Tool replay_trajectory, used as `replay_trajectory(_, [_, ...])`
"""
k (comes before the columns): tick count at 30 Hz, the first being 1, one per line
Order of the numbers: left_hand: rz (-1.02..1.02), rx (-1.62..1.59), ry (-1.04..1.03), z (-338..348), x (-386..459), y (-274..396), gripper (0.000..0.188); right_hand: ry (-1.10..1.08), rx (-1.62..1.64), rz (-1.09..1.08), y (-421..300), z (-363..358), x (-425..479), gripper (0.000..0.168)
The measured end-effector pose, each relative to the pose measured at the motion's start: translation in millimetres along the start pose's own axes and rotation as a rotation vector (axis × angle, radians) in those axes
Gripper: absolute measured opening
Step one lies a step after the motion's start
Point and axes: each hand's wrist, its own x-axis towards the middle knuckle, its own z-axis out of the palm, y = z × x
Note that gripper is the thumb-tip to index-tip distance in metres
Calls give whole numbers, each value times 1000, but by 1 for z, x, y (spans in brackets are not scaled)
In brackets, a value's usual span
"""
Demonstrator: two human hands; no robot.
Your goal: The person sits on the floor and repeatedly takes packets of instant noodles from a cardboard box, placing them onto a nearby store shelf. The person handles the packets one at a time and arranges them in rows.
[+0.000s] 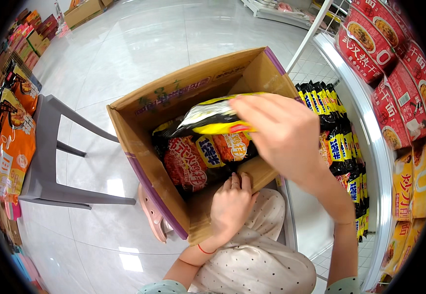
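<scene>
An open cardboard box with purple tape along its edges stands tilted before my knees. My left hand lies over its near side, fingers curled inward past the rim; a ring and a red wrist string show. Pinched in my right hand is a black-and-yellow noodle packet, lifted above the box opening with its silvery side catching light. Below it, further black noodle packets with red and orange food pictures lie in the box. My right fingers hide part of the raised packet.
At right, a white-edged shelf holds rows of matching black packets. Red noodle packs and yellow packs sit beyond its rail. A grey plastic stool stands left, with orange packs beside it. A pink clog is beside the box.
</scene>
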Motion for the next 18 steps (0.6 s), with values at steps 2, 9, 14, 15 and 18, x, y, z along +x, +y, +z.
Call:
replay_trajectory(2, [-22, -27, -113, -6, 2, 0, 46, -153, -186, -47, -25, 11, 17, 23])
replay_trajectory(9, [13, 26, -22, -2, 2, 0, 52, -451, -689, -360, -41, 93, 25, 32])
replay_trajectory(14, [-13, 52, -31, 1, -2, 3, 53, -621, -1064, -484, -40, 161, 17, 32])
replay_trajectory(15, [-5, 57, -17, 2, -2, 3, 53, -641, -1096, -508, -39, 172, 16, 32])
replay_trajectory(18, [11, 65, 35, 2, 0, 4, 49, -690, -1222, -591, -32, 211, 9, 31])
